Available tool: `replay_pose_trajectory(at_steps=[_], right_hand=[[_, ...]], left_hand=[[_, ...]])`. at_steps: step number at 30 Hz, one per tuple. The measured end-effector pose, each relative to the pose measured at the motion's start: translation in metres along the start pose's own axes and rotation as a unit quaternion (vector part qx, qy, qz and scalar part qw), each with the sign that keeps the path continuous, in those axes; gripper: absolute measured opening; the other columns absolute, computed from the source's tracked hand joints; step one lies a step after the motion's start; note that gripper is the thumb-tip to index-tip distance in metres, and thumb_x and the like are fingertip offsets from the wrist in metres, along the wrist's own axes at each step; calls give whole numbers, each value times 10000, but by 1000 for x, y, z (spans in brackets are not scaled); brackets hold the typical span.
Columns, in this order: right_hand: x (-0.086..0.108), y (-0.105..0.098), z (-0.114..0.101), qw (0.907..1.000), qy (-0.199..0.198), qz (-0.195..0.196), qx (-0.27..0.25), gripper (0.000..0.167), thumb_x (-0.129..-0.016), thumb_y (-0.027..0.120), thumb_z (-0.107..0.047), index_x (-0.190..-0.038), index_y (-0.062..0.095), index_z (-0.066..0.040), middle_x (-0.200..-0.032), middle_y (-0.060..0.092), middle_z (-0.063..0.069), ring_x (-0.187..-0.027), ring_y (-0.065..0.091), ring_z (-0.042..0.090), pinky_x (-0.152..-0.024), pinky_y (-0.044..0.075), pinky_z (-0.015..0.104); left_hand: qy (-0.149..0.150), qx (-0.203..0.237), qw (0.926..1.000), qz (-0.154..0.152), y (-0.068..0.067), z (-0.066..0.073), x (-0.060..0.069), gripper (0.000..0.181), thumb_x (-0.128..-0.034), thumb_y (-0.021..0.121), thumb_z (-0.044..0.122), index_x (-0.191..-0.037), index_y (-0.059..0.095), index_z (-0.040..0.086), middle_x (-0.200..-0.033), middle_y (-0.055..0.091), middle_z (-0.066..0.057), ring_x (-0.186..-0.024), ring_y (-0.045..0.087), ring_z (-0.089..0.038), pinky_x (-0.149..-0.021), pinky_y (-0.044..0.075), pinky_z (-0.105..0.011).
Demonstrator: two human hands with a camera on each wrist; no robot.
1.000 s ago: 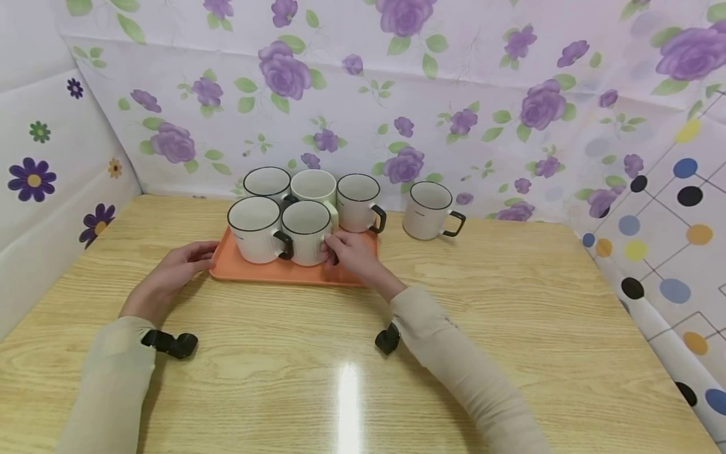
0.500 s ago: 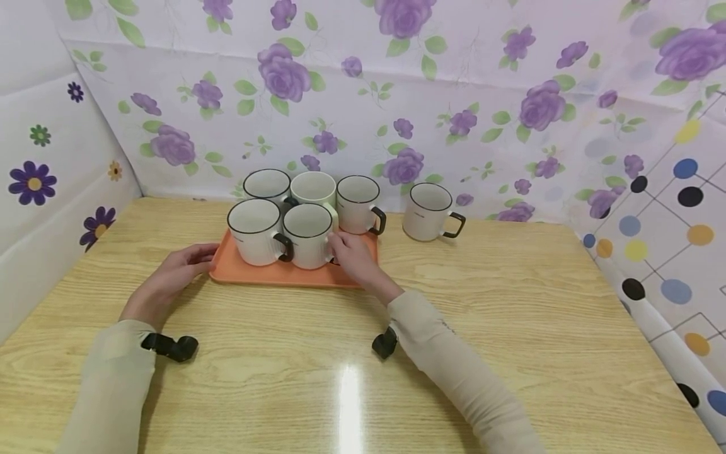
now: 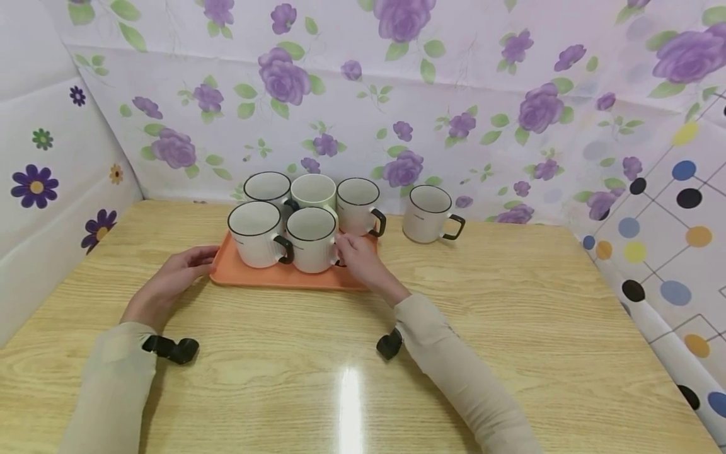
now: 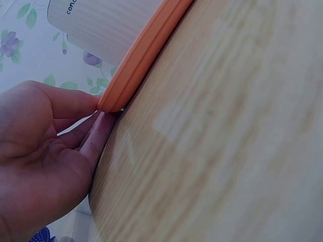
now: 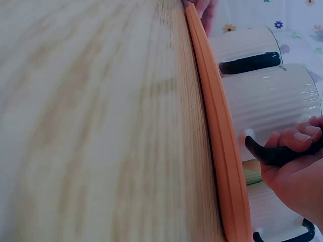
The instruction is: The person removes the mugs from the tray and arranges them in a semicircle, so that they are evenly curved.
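Observation:
My left hand [image 3: 170, 280] pinches the left edge of an orange tray [image 3: 249, 276]. In the left wrist view its thumb lies on the rim and its fingers are at the underside. My right hand [image 3: 365, 265] grips the black handle [image 5: 270, 153] of a white, dark-rimmed mug [image 3: 312, 249] at the tray's front. That mug stands upright, its base on or just over the tray. Left of it is another white mug [image 3: 255, 243]. Behind them stand a dark-rimmed mug [image 3: 266, 184], a pale green-handled mug [image 3: 314, 189] and a third mug [image 3: 356, 211].
One more white mug [image 3: 425, 217] stands on the wooden table [image 3: 272, 378], right of the tray, its handle pointing right. A flowered cloth wall [image 3: 340, 94] rises close behind the mugs. Patterned cloth also hangs on both sides.
My right hand has drawn the front mug slightly right and toward me, and a gap to its left neighbour has widened. My left hand has kept its place on the tray.

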State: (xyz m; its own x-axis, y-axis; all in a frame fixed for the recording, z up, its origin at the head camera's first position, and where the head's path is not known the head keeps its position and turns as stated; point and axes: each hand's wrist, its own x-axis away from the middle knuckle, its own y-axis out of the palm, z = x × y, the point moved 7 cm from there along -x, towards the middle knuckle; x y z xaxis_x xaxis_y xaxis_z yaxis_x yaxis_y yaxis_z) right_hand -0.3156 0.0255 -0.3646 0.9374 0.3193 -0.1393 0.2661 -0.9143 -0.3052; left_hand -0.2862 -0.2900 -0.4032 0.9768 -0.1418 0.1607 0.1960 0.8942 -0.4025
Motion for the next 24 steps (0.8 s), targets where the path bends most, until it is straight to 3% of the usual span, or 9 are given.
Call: replay_pose_trajectory(at_steps=[7, 12, 16, 19, 24], right_hand=[[4, -10, -7, 9999, 10, -52, -103, 406, -1044, 399, -223, -696, 458, -22, -654, 430, 44, -628, 423, 168, -590, 358, 269], [8, -21, -18, 9993, -20, -125, -350, 409, -1052, 395, -236, -689, 416, -50, -662, 401, 44, -658, 416, 181, -666, 390, 385], [11, -33, -29, 9983, -7, -131, -559, 416, -1053, 407, -262, -702, 419, -40, -681, 395, 47, -682, 422, 176, -712, 394, 431], [12, -42, -39, 9972, -106, -160, -725, 414, -1056, 402, -245, -701, 409, -32, -680, 379, 58, -675, 400, 179, -697, 394, 371], [11, -60, -52, 9959, -142, -54, -888, 376, -1051, 389, -158, -695, 409, -40, -657, 359, 46, -648, 387, 157, -679, 415, 294]], left_hand=[[47, -32, 10000, 24, 0, 0, -1, 534, -1031, 447, 97, -1493, 240, -72, -1455, 324, -290, -1276, 348, -322, -909, 387, -200], [32, -27, 10000, -1, 1, 0, -1, 538, -1034, 444, 104, -1498, 232, -66, -1465, 313, -289, -1292, 336, -341, -980, 380, -296], [51, -43, 10000, -10, 1, 1, -1, 537, -1035, 444, 108, -1497, 234, -66, -1470, 311, -287, -1301, 329, -348, -972, 381, -282], [33, -53, 10000, 3, 0, 1, -1, 536, -1033, 446, 103, -1497, 236, -64, -1470, 312, -284, -1300, 331, -343, -954, 380, -267], [-40, -28, 10000, 35, 1, 0, -2, 538, -1031, 448, 96, -1498, 233, -63, -1473, 309, -283, -1305, 328, -349, -998, 365, -344]])
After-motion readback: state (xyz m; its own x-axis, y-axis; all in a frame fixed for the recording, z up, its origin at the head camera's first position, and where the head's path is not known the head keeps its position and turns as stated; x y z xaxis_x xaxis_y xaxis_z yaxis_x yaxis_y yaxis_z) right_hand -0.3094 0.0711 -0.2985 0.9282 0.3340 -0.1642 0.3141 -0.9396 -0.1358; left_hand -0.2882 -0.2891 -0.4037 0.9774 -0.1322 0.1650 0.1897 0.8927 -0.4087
